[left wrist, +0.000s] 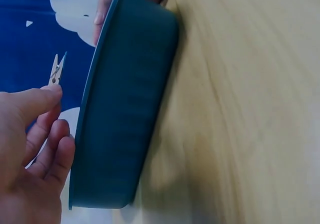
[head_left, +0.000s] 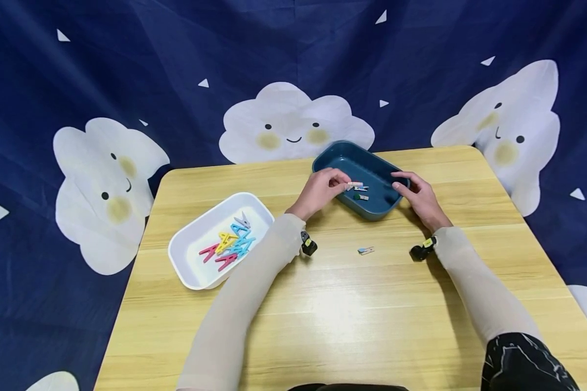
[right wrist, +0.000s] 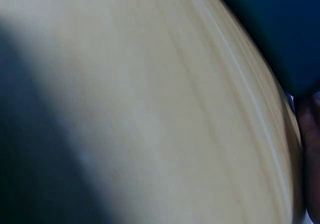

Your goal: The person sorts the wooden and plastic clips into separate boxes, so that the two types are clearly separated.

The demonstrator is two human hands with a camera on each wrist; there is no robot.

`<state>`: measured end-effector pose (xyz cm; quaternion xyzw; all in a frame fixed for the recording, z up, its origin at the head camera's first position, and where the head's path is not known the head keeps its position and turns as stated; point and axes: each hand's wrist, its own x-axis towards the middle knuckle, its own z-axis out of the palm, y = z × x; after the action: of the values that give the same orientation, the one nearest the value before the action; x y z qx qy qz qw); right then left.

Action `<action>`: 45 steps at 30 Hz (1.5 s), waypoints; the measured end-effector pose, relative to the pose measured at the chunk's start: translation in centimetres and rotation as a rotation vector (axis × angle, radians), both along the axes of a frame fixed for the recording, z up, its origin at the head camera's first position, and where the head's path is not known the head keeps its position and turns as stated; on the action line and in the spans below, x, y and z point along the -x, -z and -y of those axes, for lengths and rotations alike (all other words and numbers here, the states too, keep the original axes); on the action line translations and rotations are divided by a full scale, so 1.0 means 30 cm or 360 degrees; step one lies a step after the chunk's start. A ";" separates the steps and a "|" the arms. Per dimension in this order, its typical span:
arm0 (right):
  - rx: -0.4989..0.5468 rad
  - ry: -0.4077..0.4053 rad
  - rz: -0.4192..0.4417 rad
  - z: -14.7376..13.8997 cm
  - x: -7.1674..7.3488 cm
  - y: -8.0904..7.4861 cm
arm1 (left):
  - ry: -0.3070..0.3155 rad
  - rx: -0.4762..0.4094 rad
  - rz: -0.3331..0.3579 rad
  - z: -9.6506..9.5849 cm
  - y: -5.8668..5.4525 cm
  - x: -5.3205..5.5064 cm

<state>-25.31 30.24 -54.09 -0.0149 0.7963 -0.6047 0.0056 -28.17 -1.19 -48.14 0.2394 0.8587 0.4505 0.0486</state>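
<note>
My left hand [head_left: 318, 191] pinches a small wooden clothespin [left wrist: 56, 70] between thumb and forefinger, with its legs pointing up. In the head view, this hand is over the near left rim of a dark teal basin [head_left: 344, 155]. Small clothespins, one with a dark green part [head_left: 361, 197], are in the basin below it. My right hand [head_left: 423, 202] grips the basin's right end, with fingertips reaching over the rim. The right wrist view shows only part of that hand beside the basin's wall. One small clothespin [head_left: 366, 251], partly light blue, lies on the table in front of the basin.
To the left, a white basin [head_left: 181, 255] contains several larger plastic clothespins in red, yellow, blue and grey. My left forearm passes close by its right side. The wooden table [head_left: 323, 336] meets a dark blue curtain [head_left: 186, 43] with clouds at the back.
</note>
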 end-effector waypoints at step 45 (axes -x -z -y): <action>-0.0002 -0.0014 -0.0018 -0.002 -0.002 0.001 | -0.0302 0.0530 -0.0075 -0.082 0.006 0.131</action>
<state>-25.26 30.28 -54.12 -0.0218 0.7966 -0.6041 0.0039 -32.10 1.26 -48.33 0.1565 0.9410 0.2989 0.0248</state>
